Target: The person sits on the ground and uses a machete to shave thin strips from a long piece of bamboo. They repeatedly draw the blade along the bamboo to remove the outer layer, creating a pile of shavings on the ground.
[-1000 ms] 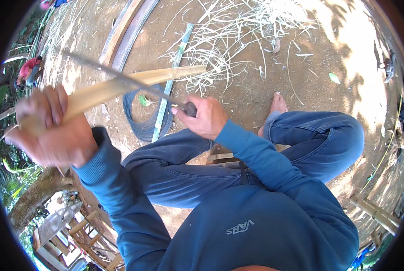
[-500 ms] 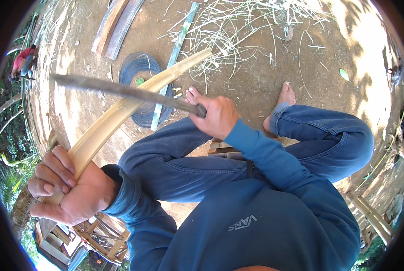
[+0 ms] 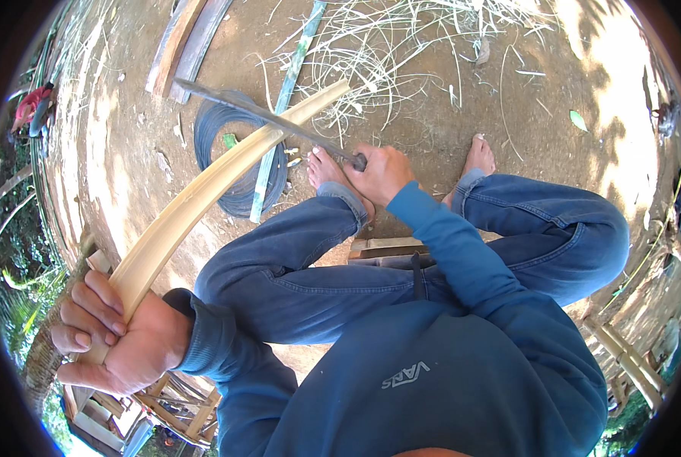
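My left hand (image 3: pixel 119 327) is closed around the lower end of a long, pale split bamboo strip (image 3: pixel 180 213), which slants up and away to the right. In my right hand (image 3: pixel 382 174) is the handle of a long, dark machete (image 3: pixel 268 118), its fingers wrapped around the grip. The blade points to the far left and crosses over the strip near the strip's far end. Whether blade and strip touch there, I cannot tell. A thin curled sliver (image 3: pixel 266 80) stands up beside the blade.
A coil of dark wire (image 3: pixel 212 137) lies on the dirt beneath the strip, beside a narrow greenish slat (image 3: pixel 295 72). Thin shavings (image 3: pixel 401 46) are heaped farther off, and boards (image 3: pixel 177 46) lie at the far left. My bare feet (image 3: pixel 327 167) are close by. Another person (image 3: pixel 34 107) sits at the far left.
The machete has moved right and away from me along the bamboo strip, toward its far end. A thin sliver now shows by the blade. My left hand has shifted only slightly.
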Demonstrator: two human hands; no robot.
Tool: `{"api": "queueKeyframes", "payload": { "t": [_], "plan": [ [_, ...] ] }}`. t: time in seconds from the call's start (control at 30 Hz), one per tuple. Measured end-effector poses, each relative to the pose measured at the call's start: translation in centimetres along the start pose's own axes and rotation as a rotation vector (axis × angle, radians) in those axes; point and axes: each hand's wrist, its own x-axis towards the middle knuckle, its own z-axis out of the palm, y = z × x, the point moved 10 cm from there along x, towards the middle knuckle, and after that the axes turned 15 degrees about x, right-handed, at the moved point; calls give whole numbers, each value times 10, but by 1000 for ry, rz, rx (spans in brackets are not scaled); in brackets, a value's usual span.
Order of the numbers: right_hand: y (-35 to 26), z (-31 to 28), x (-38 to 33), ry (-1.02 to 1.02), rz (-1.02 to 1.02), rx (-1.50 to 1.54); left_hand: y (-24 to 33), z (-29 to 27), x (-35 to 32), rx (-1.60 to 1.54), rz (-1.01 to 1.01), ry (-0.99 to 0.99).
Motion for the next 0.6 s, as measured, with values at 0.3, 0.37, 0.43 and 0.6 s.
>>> {"api": "queueKeyframes", "payload": {
  "t": [0.3, 0.37, 0.43, 0.6],
  "plan": [
    [23, -7, 8, 62, 36, -39, -6, -4, 9, -20, -22, -11],
    [20, -7, 2, 51, 67, -56, -9, -11, 10, -23, -41, -12],
    [14, -1, -4, 27, 69, -54, -10, -17, 11, -34, -52, 8],
    [54, -2, 9, -18, 227, -87, -11, -18, 12, 6, -55, 25]
  ]
}}
